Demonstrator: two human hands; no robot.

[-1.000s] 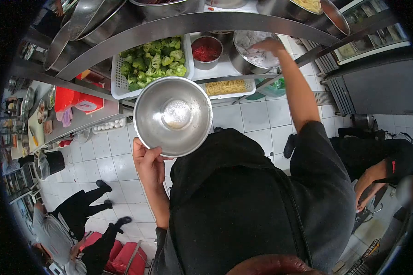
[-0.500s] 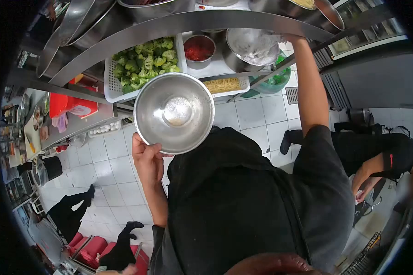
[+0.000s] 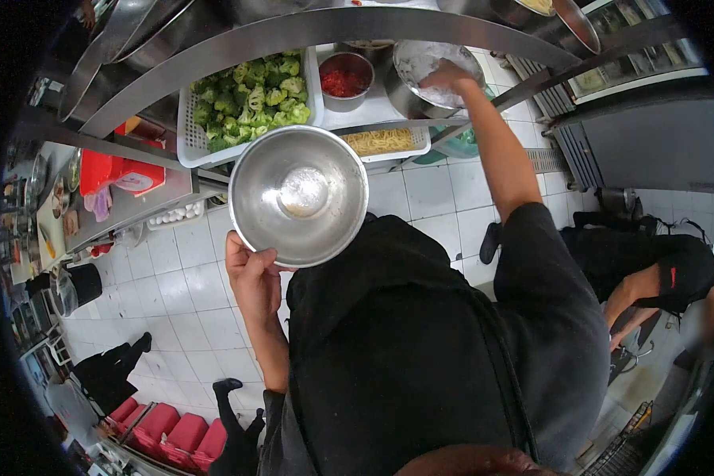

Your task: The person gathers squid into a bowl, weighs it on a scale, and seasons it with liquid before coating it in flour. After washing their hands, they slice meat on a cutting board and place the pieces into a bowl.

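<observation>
My left hand (image 3: 254, 270) grips the near-left rim of a shiny metal bowl (image 3: 301, 195), thumb on the inside. The bowl is tilted toward me and shows only a small wet-looking patch at its bottom. My right hand (image 3: 450, 77) reaches under the shelf rail into a metal pot (image 3: 407, 101) lined with clear plastic and holding something whitish. Its fingers point down at the whitish contents, and their tips do not show clearly. Beside this pot stands a smaller metal pot (image 3: 363, 101) of chopped red food.
A white basket (image 3: 186, 127) of broccoli and a tray of noodles (image 3: 381, 142) sit by the pots. A curved metal shelf rail (image 3: 333, 32) crosses above them. One person crouches in dark clothes (image 3: 650, 258) at right; others stand lower left near red bins (image 3: 157, 427).
My right hand has moved from the plastic's far right edge left into the pot, and the plastic now lies folded back. The bowl stays in my left hand, nearly unmoved.
</observation>
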